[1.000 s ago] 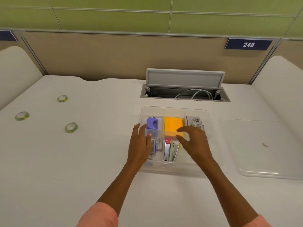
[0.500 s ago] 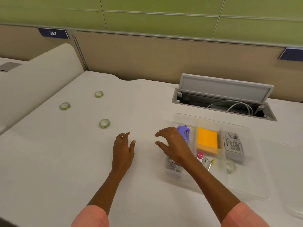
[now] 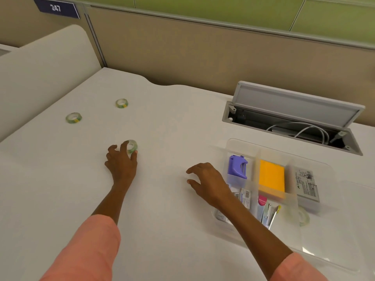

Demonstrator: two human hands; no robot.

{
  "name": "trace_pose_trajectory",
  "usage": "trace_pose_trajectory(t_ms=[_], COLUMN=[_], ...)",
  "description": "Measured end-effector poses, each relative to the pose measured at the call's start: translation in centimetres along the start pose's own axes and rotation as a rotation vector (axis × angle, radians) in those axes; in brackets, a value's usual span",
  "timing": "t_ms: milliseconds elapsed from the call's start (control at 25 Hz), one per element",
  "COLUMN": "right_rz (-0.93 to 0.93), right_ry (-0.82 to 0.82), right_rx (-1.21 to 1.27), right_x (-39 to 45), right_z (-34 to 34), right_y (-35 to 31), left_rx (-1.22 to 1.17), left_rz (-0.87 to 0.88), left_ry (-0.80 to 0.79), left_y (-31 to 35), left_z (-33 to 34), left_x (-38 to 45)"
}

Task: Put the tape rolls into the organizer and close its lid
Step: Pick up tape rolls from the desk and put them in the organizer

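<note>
Three small green-edged tape rolls lie on the white desk. My left hand (image 3: 121, 161) has its fingers closed around the nearest tape roll (image 3: 133, 145), which still rests on the desk. Two more tape rolls (image 3: 121, 103) (image 3: 73, 118) lie farther back on the left. The clear organizer (image 3: 316, 236) stands open at the right, holding a purple tool, orange sticky notes, a grey box and another tape roll (image 3: 303, 217) in its front right compartment. My right hand (image 3: 207, 180) hovers just left of the organizer, fingers spread, holding nothing.
An open grey cable hatch (image 3: 292, 118) with white cables sits behind the organizer. A beige partition wall runs along the desk's far edge and a curved white divider (image 3: 40, 63) borders the left side. The organizer's clear lid edge (image 3: 363, 191) shows at the far right.
My left hand has reached forward and left from the organizer to the nearest tape roll and closed on it. My right hand has left the organizer's compartments. The view has swung left.
</note>
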State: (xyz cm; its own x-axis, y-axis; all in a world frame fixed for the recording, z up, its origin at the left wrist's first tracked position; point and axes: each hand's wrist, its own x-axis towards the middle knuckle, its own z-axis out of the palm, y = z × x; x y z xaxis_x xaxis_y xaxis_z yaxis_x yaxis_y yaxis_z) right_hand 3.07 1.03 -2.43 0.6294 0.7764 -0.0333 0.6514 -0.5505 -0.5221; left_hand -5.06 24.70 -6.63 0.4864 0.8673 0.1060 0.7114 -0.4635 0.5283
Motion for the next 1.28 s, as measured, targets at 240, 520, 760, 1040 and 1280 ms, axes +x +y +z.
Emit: trace_pose_trajectory(t_ms=[240,520,760,1040,1280], right_rz=[0.012,0.095,0.169,0.307,0.488], right_ry=[0.008,0.129,0.271,0.601,0.686], right_rx=[0.047,0.328,0.521,0.455,0.239], right_x=[-0.1,-4.0,-6.1,-13.2,-18.6], right_z=[-0.2,-3.7,-7.0,-12.4,-12.4], right_y=[-0.2,0.8,2.9,9.6,15.3], left_rx=[-0.075,-0.43,-0.546,-0.55,-0.252], left_rz=[0.002,0.075,0.3,0.624,0.911], left_ry=[0.015,-0.029,-0.162,-0.493,-0.752], left_y=[0.2,6.6,12.0,18.5,22.7], left_z=[0.4,-1.7,-0.9,0.3,3.4], left_x=[-0.1,-6.2,-11.7,-20.5,-26.0])
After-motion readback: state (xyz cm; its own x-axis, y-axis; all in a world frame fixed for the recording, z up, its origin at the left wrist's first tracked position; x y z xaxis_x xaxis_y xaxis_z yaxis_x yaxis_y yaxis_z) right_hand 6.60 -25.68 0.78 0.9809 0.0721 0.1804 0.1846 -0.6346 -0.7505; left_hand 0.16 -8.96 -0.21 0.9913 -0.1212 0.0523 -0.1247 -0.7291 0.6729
